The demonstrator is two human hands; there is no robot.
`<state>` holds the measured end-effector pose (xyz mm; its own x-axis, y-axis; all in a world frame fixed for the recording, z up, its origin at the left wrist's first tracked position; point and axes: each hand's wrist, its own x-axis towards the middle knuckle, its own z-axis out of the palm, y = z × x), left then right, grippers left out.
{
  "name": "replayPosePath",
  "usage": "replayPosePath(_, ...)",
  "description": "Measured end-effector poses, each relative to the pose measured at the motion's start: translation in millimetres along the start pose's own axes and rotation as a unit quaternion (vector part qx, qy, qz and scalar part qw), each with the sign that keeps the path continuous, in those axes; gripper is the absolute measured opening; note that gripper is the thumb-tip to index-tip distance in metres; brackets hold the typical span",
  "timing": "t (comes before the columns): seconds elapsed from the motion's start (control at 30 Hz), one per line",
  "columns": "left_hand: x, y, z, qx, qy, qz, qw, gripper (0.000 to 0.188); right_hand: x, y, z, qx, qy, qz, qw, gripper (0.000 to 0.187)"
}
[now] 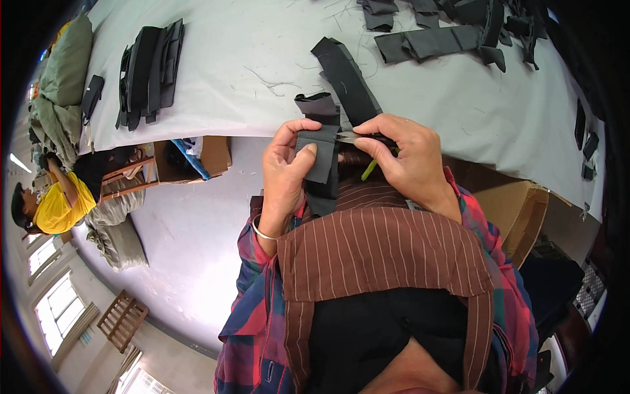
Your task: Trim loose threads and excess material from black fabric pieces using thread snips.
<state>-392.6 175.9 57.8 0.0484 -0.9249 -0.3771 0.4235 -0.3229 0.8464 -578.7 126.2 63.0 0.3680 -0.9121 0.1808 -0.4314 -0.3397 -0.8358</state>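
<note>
My left hand is closed on a dark grey fabric strip, pinching it between thumb and fingers at the table's near edge. One end of the strip folds up onto the table, while the other hangs down before my apron. A pair of thread snips with a bright green handle part sits in my closed right hand. Their pointed metal blades reach the strip's right edge; whether they touch a thread is too small to tell. Beyond my right fingers, another black fabric strip lies slanting on the table.
The white-covered table holds a stack of black strips at left and a loose pile of strips at far right. Loose threads are scattered about. A cardboard box stands below at right. A person in yellow is at far left.
</note>
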Motion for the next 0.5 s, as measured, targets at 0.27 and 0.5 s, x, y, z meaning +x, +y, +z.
replayPosePath(0.27,-0.4,0.8,2.3,-0.004,-0.002,-0.003,1.000,0.027,0.5,1.1,-0.5,-0.016,-0.013,0.011,1.000,0.011)
replayPosePath(0.5,1.9,-2.4,0.3,0.010,0.001,-0.001,1.000,0.027,-0.1,2.8,4.1,0.016,-0.011,-0.002,1.000,0.012)
